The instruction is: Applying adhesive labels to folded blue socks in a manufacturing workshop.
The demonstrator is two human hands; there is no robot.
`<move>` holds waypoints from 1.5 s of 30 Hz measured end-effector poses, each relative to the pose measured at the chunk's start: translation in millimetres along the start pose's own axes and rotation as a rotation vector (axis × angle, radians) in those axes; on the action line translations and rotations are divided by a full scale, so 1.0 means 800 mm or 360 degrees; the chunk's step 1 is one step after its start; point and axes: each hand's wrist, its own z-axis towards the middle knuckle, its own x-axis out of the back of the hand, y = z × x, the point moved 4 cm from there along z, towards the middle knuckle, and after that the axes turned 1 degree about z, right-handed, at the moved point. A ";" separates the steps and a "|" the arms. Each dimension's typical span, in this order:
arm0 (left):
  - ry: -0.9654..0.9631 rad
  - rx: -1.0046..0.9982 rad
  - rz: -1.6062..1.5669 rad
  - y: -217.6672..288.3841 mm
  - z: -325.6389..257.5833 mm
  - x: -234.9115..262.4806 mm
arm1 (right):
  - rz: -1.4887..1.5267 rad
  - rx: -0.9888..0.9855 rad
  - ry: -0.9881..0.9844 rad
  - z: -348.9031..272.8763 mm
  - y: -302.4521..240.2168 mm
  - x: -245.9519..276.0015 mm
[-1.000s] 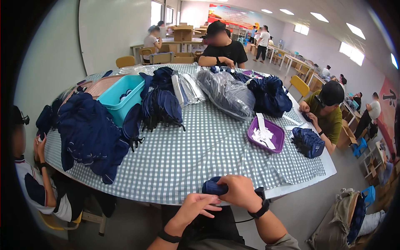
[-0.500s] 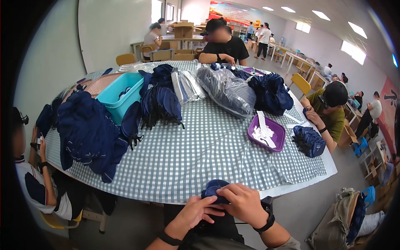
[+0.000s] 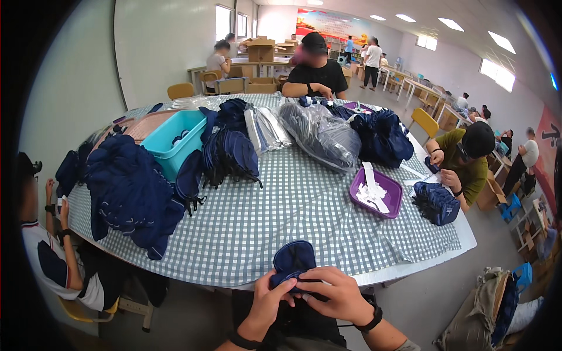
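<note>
A navy fabric piece (image 3: pixel 294 257) with a rounded, stiff-looking flap is held at the near edge of the table, its flap pointing away from me. My left hand (image 3: pixel 267 299) grips its left side, thumb pressed on the cloth. My right hand (image 3: pixel 335 292) is closed on the right side, its fingertips meeting at the middle of the piece. The fingers cover the near part, so its exact kind does not show. Beneath the piece lies the checked tablecloth (image 3: pixel 246 234).
A large navy cloth heap (image 3: pixel 132 193) lies left, beside a turquoise bin (image 3: pixel 170 155). Similar rounded navy pieces (image 3: pixel 231 155) and a plastic-wrapped bundle (image 3: pixel 322 137) lie farther back. Right are a purple tray (image 3: pixel 395 202) with white slips and a navy stack (image 3: pixel 436 203). Co-workers sit around the table.
The navy piece has been turned and opened out, so its rounded flap now stands up away from me. My left hand has shifted to grip its left side.
</note>
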 end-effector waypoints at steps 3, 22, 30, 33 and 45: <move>-0.0011 -0.0299 0.0186 0.018 -0.011 -0.013 | 0.0330 -0.0203 0.0190 -0.006 0.012 0.020; -0.0143 -0.0547 0.0606 0.027 -0.028 -0.027 | 0.1462 -0.1003 0.0236 -0.040 0.031 -0.028; -0.0498 -0.0324 0.0297 0.033 -0.032 -0.004 | 0.1524 -0.0870 0.0269 -0.029 0.008 -0.018; -0.0399 -0.0162 0.0159 0.029 -0.031 0.003 | 0.1353 -0.0804 0.0259 -0.035 0.018 -0.025; -0.0187 -0.0485 0.0552 0.043 -0.039 -0.014 | 0.1025 -0.0711 0.0159 -0.036 0.022 -0.019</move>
